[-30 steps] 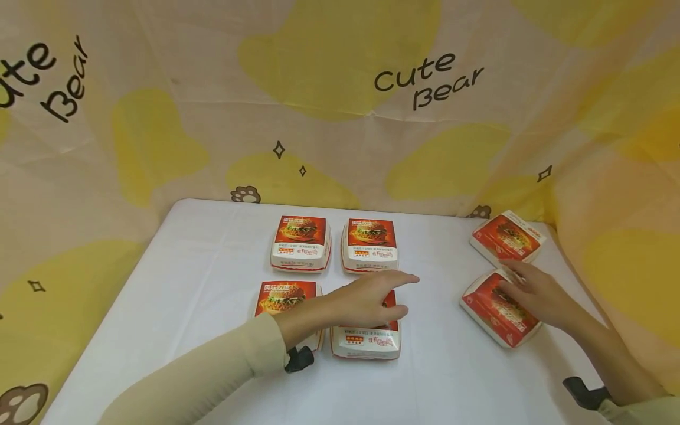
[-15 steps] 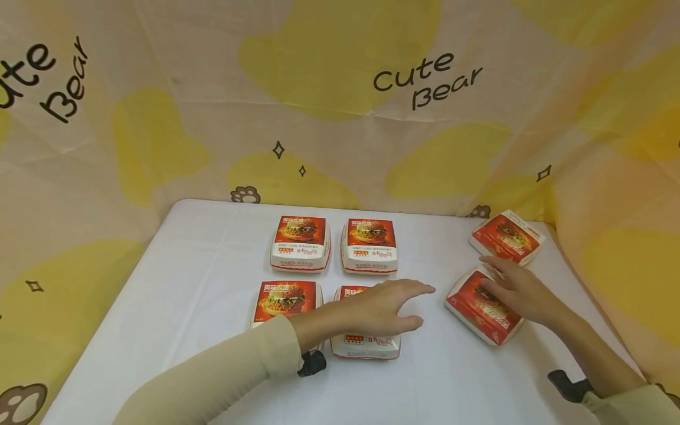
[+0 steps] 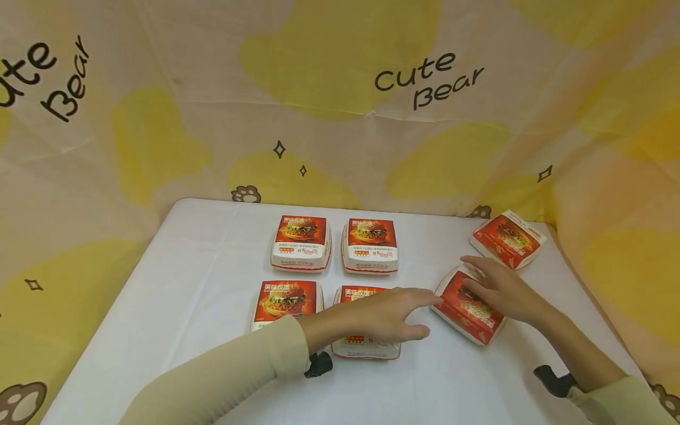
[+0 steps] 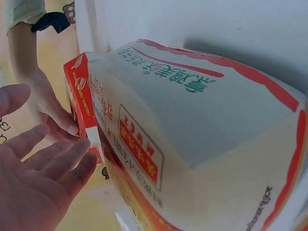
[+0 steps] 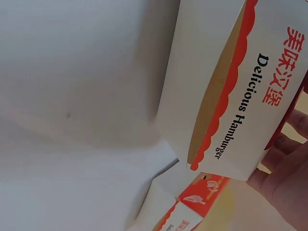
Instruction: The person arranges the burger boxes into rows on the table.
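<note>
On the right, my right hand (image 3: pixel 502 289) grips a red and white hamburger box (image 3: pixel 467 321) from its far right side, thumb over the printed lid. That box sits turned at an angle; the right wrist view shows my fingers at its upper edge and "Delicious Hamburger" on its side (image 5: pixel 231 91). My left hand (image 3: pixel 390 313) has its fingers spread, index fingertip right at the held box's left corner. Beneath the left hand lies another hamburger box (image 3: pixel 366 352), partly hidden by hand and wrist. In the left wrist view this box (image 4: pixel 192 130) looms large beside the relaxed fingers.
Two more hamburger boxes, back left (image 3: pixel 300 243) and back middle (image 3: pixel 369 245), stand side by side. A front left box (image 3: pixel 284 301) is partly covered by my left sleeve. Behind my right hand lies an angled box (image 3: pixel 508 239). A patterned curtain (image 3: pixel 329 118) borders the white table (image 3: pixel 175 283).
My right hand has slid the gripped hamburger box leftward, away from the angled box behind it. My left hand has shifted right and slightly nearer, so its index finger now meets the moving box's corner.
</note>
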The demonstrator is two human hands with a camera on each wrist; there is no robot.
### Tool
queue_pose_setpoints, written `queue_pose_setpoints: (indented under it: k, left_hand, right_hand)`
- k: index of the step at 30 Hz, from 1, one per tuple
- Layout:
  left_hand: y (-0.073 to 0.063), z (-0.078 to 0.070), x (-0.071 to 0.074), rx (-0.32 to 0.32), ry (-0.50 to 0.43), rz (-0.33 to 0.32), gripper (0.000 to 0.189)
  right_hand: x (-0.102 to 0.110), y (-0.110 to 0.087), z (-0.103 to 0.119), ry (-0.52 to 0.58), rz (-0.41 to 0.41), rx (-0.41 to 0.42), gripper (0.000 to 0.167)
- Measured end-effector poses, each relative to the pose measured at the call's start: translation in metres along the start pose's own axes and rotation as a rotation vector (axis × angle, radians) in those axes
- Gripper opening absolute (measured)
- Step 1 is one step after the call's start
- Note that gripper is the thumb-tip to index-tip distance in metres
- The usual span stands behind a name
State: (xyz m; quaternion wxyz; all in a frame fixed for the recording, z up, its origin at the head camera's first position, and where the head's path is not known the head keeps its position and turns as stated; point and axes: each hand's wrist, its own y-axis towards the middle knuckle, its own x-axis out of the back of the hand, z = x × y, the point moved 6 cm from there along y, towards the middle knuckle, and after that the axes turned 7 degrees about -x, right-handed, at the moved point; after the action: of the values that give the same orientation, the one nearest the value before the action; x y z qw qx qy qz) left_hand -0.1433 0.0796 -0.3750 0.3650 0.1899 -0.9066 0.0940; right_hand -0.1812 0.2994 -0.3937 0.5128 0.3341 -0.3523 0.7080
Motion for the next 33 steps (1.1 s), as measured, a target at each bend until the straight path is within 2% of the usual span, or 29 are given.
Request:
queue_pose_setpoints:
  k: [21,33]
  left_hand:
    - [0.005,0.0,-0.007,-0.002,0.019,0.038,0.059]
    - [0.011,-0.001,-0.016,-0.006,0.035,0.126,0.059]
  right_hand:
    - [-0.017,0.008,0.023,0.003,0.064,0.053,0.059]
    - [-0.017,0.009,0.027,-0.021,0.054,0.084,0.059]
